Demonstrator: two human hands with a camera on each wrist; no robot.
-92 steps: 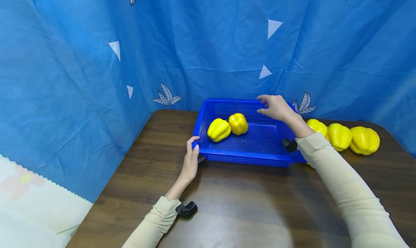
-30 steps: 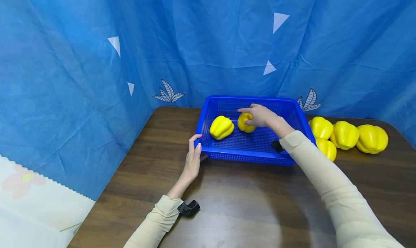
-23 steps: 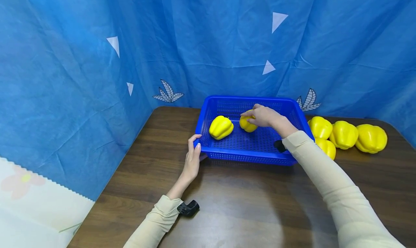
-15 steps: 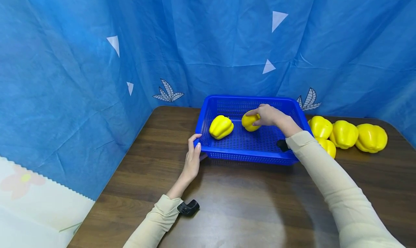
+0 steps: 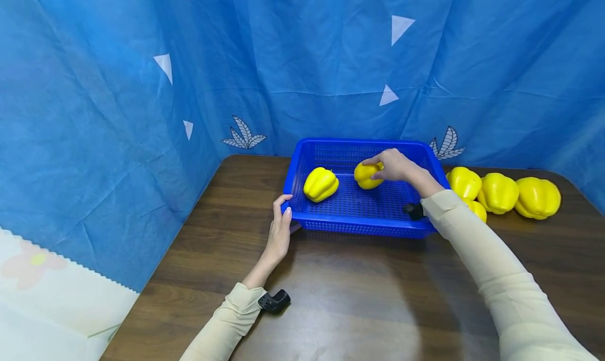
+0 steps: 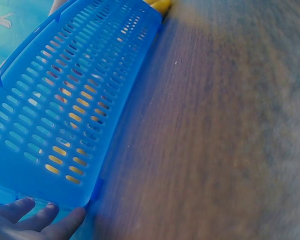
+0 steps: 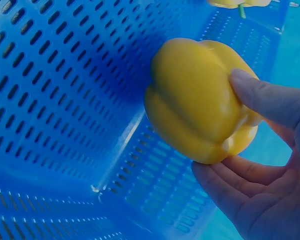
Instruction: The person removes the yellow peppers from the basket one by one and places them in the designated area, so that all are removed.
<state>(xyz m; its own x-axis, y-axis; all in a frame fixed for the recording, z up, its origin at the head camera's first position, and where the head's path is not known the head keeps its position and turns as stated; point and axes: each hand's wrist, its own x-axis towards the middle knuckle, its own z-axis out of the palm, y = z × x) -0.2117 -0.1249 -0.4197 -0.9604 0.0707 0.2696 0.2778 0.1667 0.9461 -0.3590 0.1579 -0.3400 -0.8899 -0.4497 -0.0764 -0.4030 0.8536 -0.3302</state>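
Observation:
The blue plastic basket, with slotted walls, sits toward the back of the table. Its near left corner is gripped by my left hand, index finger over the rim; the left wrist view has fingertips against the basket wall. Inside the basket, my right hand holds a yellow bell pepper. From the right wrist, thumb and fingers pinch this bell pepper from opposite sides, close over the basket floor. A second yellow bell pepper lies on the left part of the basket floor, apart from the held one.
Right of the basket, several more yellow bell peppers stand together on the brown wooden table; the right sleeve passes close by them. A blue curtain hangs directly behind the table and along its left.
My right hand, earlier empty above the basket, has taken hold of a bell pepper and moved it rightward, away from the other one. My left hand stays at the corner.

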